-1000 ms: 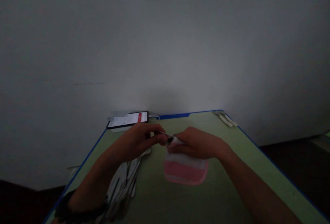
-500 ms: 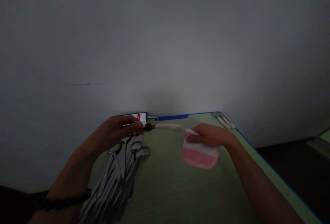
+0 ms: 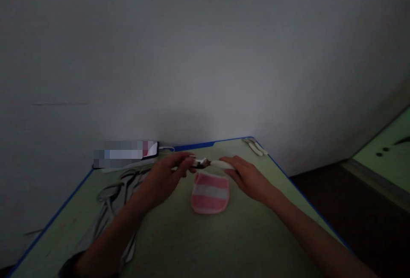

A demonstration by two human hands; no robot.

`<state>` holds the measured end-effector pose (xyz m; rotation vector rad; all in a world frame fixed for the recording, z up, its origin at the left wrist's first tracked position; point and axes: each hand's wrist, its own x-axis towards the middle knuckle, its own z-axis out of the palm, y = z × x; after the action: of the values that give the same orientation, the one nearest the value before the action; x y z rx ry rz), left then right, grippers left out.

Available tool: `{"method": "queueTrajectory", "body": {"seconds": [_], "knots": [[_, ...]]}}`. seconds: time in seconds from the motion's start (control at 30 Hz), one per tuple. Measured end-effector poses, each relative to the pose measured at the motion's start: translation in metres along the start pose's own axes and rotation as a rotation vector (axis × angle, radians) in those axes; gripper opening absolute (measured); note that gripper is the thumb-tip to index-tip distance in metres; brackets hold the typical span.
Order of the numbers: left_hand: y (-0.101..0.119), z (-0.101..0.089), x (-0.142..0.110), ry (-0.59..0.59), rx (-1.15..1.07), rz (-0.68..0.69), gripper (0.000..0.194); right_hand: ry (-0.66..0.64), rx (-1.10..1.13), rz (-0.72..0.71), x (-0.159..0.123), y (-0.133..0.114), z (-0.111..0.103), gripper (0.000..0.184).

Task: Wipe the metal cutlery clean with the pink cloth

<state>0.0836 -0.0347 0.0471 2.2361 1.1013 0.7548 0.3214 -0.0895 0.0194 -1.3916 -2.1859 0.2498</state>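
Between my two hands a white-handled piece of cutlery (image 3: 221,165) is held level above the table. My left hand (image 3: 168,175) pinches its shiny metal end, whose tip is hidden by the fingers. The fingers of my right hand (image 3: 246,175) are closed on the end of the white handle. Just below and nearer to me lies a small pink-and-white striped cloth (image 3: 209,192), touched by neither hand. Under and beside my left forearm is a pile of metal spoons (image 3: 110,192), partly covered by the arm.
Two white-handled utensils (image 3: 256,146) lie at the back right corner of the green table (image 3: 205,244) with its blue edge. A phone (image 3: 128,156) with a white cable (image 3: 166,148) lies at the back left. A wall (image 3: 205,56) rises right behind the table.
My right hand has let go of the striped cloth, which now lies on the table, and has taken hold of the white handle. The view has turned to the right.
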Motion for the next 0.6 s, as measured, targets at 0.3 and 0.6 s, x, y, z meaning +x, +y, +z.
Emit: {"method": "queueTrajectory", "body": {"seconds": [0.3,0.6], "knots": [[-0.006,0.111,-0.007,-0.112,0.458,0.124,0.050,0.078,-0.352,0.548,-0.019,0.099,0.016,0.042],[-0.012,0.143,-0.006,0.023,0.582,0.160,0.049,0.123,-0.660,0.468,-0.003,0.111,0.023,0.036]]}}
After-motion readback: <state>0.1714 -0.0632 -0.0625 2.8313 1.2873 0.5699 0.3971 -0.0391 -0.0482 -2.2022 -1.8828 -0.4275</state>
